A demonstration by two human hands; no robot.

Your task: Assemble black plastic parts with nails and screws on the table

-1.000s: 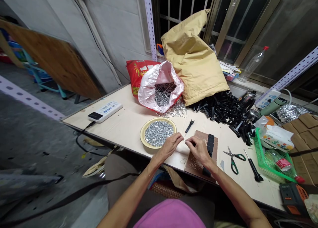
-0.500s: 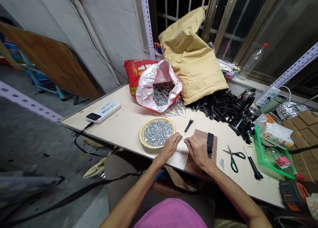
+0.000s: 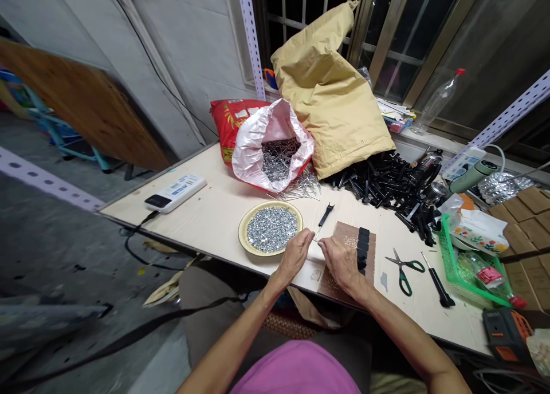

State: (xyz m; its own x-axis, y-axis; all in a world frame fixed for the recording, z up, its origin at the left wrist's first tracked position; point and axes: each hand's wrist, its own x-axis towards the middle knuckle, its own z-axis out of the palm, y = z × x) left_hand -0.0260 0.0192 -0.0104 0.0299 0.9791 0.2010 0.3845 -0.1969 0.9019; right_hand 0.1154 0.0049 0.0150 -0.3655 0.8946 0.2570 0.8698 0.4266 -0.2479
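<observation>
My left hand (image 3: 296,252) is closed in a pinch beside the yellow dish (image 3: 243,237), which is full of small silvery metal pieces (image 3: 271,229). Close to its fingertips, my right hand (image 3: 340,262) pinches a thin metal piece, mostly hidden by the fingers. What the left fingers hold is too small to make out. Just beyond both hands lies a black forked part with a thin metal shaft (image 3: 326,215). My right hand rests over a brown mat (image 3: 344,232), where several black square pieces (image 3: 363,247) sit in a row.
Behind the dish, an open red bag (image 3: 227,125) spills metal pins. A tan sack (image 3: 339,107) stands by a heap of black parts (image 3: 378,179). Scissors (image 3: 404,271), a screwdriver (image 3: 438,282) and a green basket (image 3: 451,268) lie right; a white power bank (image 3: 178,192) lies left.
The view has shifted very slightly. Both hands keep their pinch in nearly the same place, fingertips close together.
</observation>
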